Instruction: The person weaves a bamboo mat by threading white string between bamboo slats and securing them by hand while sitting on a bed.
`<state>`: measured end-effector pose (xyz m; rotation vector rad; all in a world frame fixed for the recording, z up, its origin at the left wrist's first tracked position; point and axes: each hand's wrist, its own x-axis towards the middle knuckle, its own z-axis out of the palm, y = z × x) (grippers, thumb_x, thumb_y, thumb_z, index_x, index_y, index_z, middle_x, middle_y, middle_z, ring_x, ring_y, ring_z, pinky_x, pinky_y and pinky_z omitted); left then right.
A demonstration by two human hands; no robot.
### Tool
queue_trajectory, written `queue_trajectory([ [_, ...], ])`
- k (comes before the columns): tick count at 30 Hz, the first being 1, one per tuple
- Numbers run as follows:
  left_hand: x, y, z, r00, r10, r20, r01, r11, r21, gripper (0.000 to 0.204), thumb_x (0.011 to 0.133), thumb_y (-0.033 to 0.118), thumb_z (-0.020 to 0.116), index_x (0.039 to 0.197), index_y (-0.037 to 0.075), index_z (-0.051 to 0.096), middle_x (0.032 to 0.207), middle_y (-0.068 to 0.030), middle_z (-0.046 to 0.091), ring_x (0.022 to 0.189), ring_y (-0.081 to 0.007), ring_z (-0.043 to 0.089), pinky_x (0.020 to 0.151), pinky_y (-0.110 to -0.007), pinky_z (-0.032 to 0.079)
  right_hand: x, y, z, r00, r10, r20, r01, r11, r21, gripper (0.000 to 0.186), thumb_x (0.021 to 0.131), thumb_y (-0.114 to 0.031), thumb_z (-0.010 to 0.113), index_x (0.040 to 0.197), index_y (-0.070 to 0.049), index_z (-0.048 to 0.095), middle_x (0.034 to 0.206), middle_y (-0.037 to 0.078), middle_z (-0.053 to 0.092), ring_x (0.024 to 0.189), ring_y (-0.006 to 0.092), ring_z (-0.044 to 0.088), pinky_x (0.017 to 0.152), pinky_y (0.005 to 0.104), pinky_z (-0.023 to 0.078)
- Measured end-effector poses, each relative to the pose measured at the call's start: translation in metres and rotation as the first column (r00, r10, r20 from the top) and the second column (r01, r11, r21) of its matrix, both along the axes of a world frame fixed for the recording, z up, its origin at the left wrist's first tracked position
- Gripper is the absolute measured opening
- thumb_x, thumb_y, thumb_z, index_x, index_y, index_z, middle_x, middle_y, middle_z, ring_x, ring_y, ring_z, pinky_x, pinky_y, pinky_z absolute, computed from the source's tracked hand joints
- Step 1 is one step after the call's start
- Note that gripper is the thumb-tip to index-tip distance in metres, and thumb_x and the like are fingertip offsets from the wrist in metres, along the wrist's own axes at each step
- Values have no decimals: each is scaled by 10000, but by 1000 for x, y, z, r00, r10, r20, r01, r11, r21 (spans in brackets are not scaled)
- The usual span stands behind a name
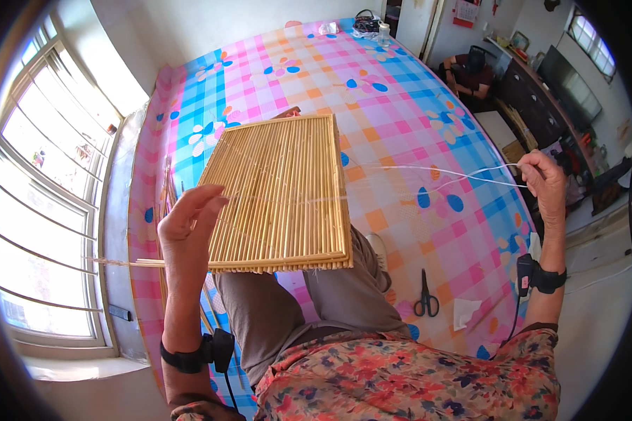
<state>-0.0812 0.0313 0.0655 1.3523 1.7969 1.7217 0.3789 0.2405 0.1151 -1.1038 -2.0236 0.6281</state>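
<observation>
A square mat of thin bamboo sticks point(284, 193) rests on my knee, tilted up toward me. My left hand point(186, 228) holds its left edge, thumb on top and fingers behind. A loose stick point(130, 263) juts out to the left from the mat's lower edge. My right hand point(544, 175) is raised far to the right and pinches a white thread point(435, 172) that runs taut back to the mat's middle. Both wrists wear black bands with small devices.
I sit on a bed with a pink, blue and orange checked sheet point(400, 105). Black scissors point(426, 295) and a white tissue point(465, 312) lie by my right knee. Spare sticks point(167, 193) lie at the left. A window point(42, 189) is left; a seated person point(470, 70) is far right.
</observation>
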Motion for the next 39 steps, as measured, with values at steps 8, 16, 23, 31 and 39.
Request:
queue_trajectory([
  [8, 77, 10, 60, 926, -332, -180, 326, 943, -66, 428, 871, 5, 621, 1289, 9, 528, 1300, -143, 553, 1079, -178, 591, 835, -274, 497, -146, -79, 11, 837, 502, 218, -547, 777, 310, 93, 816, -40, 688, 887, -49, 628, 729, 93, 535, 608, 250, 568, 528, 330, 438],
  [16, 112, 2, 38, 795, -538, 282, 606, 721, -335, 255, 892, 62, 655, 1135, 1, 609, 879, -28, 642, 796, -73, 593, 665, -235, 483, -165, -90, -15, 687, 723, 73, -724, 672, 156, 135, 831, -100, 704, 958, -78, 665, 776, 78, 566, 649, 260, 607, 544, 364, 470],
  [23, 72, -28, 39, 915, -392, -92, 351, 889, -295, 71, 885, 44, 644, 934, -6, 651, 727, -45, 623, 648, -102, 588, 602, -256, 484, -120, -55, -29, 765, 643, -38, -641, 754, -144, 75, 851, -105, 697, 886, -39, 690, 728, 30, 569, 630, 139, 537, 564, 276, 422],
  [31, 24, -42, 54, 990, -45, -133, 36, 997, -69, 17, 867, -25, 633, 860, -17, 646, 735, 10, 616, 661, -36, 505, 581, -196, 408, -61, -7, -56, 942, 322, -95, -334, 925, -183, 68, 847, -95, 707, 841, -28, 694, 704, -12, 548, 644, 59, 478, 570, 221, 392],
  [39, -34, -49, 60, 966, 258, 1, -253, 947, 200, 41, 910, 54, 618, 898, 27, 647, 676, 52, 504, 531, 5, 302, 467, -188, 209, -25, 46, -69, 966, 208, -156, -234, 957, -171, 123, 882, -157, 694, 856, -38, 675, 696, -17, 539, 555, 41, 460, 495, 177, 379],
])
